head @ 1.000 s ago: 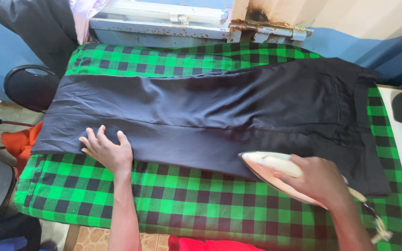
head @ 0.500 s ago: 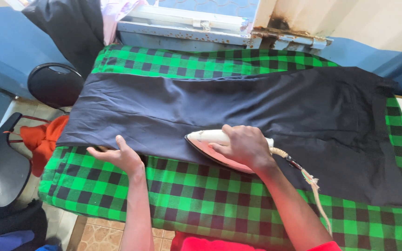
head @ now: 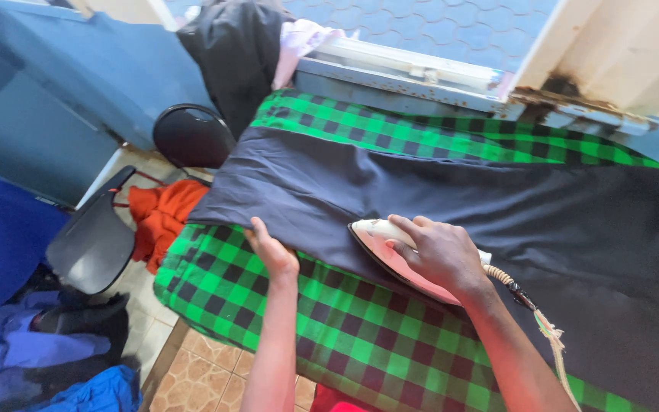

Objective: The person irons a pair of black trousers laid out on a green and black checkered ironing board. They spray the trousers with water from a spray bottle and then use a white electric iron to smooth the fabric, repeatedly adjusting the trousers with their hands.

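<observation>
Green-and-black checked cloth (head: 360, 320) covers our ironing table below a weathered window sill (head: 451, 84), with dark navy trousers (head: 497, 198) spread across it.

Our right hand (head: 440, 252) is closed around the handle of the white iron (head: 390, 255), whose soleplate sits on the trousers close to their near edge. Just beyond the iron's tip, our left hand (head: 272, 252) pinches that edge of the fabric, fingers curled under it. Cloth behind the iron, toward our right wrist, looks flat, so we judge that stretch pressed; the part ahead of the tip, out to the far end by the orange cloth (head: 165, 217) and black chair (head: 97, 244), shows soft folds and seems left to do.
</observation>
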